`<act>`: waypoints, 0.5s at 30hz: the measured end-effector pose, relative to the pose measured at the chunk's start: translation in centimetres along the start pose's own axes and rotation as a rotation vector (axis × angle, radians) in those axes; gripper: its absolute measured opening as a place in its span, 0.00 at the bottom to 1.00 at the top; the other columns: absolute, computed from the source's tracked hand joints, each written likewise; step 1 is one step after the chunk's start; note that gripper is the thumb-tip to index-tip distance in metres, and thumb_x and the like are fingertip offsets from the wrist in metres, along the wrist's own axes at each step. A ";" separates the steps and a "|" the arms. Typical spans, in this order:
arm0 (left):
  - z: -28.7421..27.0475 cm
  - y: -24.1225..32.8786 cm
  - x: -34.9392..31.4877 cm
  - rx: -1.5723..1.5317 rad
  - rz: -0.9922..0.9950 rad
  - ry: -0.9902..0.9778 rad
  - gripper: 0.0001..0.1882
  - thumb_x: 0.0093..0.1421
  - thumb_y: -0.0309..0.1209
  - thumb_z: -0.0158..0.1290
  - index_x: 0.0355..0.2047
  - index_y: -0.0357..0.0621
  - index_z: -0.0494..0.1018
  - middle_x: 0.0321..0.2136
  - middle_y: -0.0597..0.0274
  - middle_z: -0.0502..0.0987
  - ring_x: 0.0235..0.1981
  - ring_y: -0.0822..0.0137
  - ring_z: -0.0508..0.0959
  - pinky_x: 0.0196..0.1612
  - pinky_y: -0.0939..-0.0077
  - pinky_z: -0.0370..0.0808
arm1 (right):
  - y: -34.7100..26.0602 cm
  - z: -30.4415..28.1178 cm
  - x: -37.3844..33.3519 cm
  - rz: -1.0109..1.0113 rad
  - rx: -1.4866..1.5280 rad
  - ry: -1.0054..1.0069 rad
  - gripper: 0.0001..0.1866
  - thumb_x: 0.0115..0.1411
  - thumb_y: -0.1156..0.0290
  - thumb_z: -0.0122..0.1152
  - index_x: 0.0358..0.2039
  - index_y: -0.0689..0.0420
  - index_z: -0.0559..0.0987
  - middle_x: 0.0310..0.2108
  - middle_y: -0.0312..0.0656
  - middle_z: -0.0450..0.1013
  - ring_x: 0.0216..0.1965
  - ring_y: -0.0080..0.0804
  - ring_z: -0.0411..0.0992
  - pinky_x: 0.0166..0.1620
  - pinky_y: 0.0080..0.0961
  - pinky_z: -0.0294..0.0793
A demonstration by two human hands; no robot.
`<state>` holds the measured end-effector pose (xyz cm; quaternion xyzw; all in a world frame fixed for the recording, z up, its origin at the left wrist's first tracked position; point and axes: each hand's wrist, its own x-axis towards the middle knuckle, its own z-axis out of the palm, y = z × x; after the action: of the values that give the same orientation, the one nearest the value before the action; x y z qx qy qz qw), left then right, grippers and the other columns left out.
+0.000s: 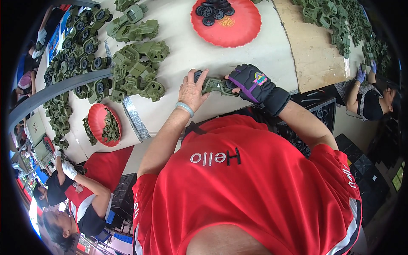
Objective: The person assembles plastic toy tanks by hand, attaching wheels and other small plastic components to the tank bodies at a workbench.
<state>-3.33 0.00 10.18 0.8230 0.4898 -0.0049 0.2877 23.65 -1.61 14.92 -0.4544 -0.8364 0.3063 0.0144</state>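
A green toy vehicle body [217, 86] lies at the near edge of the white table, held between my hands. My left hand [192, 92], bare with a pale bangle at the wrist, grips its left end. A black wheel [197, 76] shows between the left fingers and thumb. My right hand [254, 84], in a black and purple fingerless glove, closes on the right end. Another black wheel [230, 83] sits there, partly hidden by the right fingers. Beyond my hands, a red scalloped plate [238, 34] carries several loose black wheels [218, 13].
Green vehicle bodies [138, 68] are piled left of my hands. Wheeled vehicles [80, 51] lie farther left, past a grey curved bar [63, 87]. A red bowl [94, 121] holds small green parts. Cardboard [312, 51] covers the table at right. Co-workers sit at both sides.
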 end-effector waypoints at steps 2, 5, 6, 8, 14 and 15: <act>0.2 0.0 -0.3 0.004 -0.027 -0.018 0.54 0.46 0.36 0.74 0.72 0.66 0.59 0.63 0.49 0.59 0.58 0.44 0.71 0.58 0.51 0.76 | -0.2 1.3 -0.5 0.003 0.018 0.156 0.28 0.55 0.57 0.67 0.54 0.56 0.79 0.41 0.47 0.77 0.46 0.51 0.74 0.49 0.46 0.73; -0.5 0.6 -0.9 0.025 -0.055 -0.089 0.57 0.45 0.38 0.75 0.73 0.69 0.56 0.66 0.50 0.57 0.59 0.45 0.71 0.57 0.46 0.75 | 0.1 1.7 -0.6 0.006 0.089 0.210 0.26 0.58 0.60 0.66 0.56 0.55 0.78 0.42 0.48 0.77 0.47 0.52 0.74 0.51 0.48 0.72; -0.9 0.8 -1.0 0.041 -0.060 -0.143 0.58 0.45 0.39 0.75 0.73 0.71 0.55 0.67 0.50 0.55 0.58 0.46 0.71 0.55 0.43 0.75 | 0.1 1.6 -0.4 -0.002 0.137 0.236 0.24 0.60 0.62 0.65 0.56 0.55 0.78 0.42 0.48 0.77 0.47 0.52 0.74 0.51 0.49 0.72; -0.6 0.6 -0.9 0.048 -0.073 -0.149 0.60 0.43 0.41 0.76 0.74 0.70 0.54 0.69 0.51 0.54 0.59 0.47 0.70 0.55 0.41 0.74 | 0.4 1.1 0.5 -0.012 0.145 0.374 0.23 0.59 0.66 0.66 0.55 0.56 0.78 0.43 0.49 0.77 0.47 0.52 0.74 0.51 0.48 0.73; 0.6 -0.5 -1.0 0.001 -0.065 -0.090 0.56 0.41 0.40 0.77 0.70 0.64 0.60 0.68 0.51 0.55 0.61 0.46 0.69 0.57 0.43 0.76 | -0.5 3.9 6.6 0.269 0.066 0.346 0.15 0.58 0.71 0.58 0.46 0.61 0.78 0.39 0.54 0.77 0.42 0.57 0.75 0.46 0.49 0.75; 1.0 -0.7 -1.0 -0.023 -0.053 -0.078 0.54 0.40 0.40 0.77 0.67 0.60 0.62 0.66 0.51 0.58 0.61 0.45 0.69 0.58 0.46 0.76 | -0.5 4.6 6.9 0.183 0.047 0.381 0.16 0.56 0.70 0.59 0.45 0.61 0.78 0.39 0.55 0.77 0.42 0.59 0.75 0.47 0.50 0.74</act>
<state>-4.14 -1.05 9.33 0.8054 0.5001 -0.0391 0.3157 17.83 1.15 9.73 -0.5774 -0.7666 0.2342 0.1549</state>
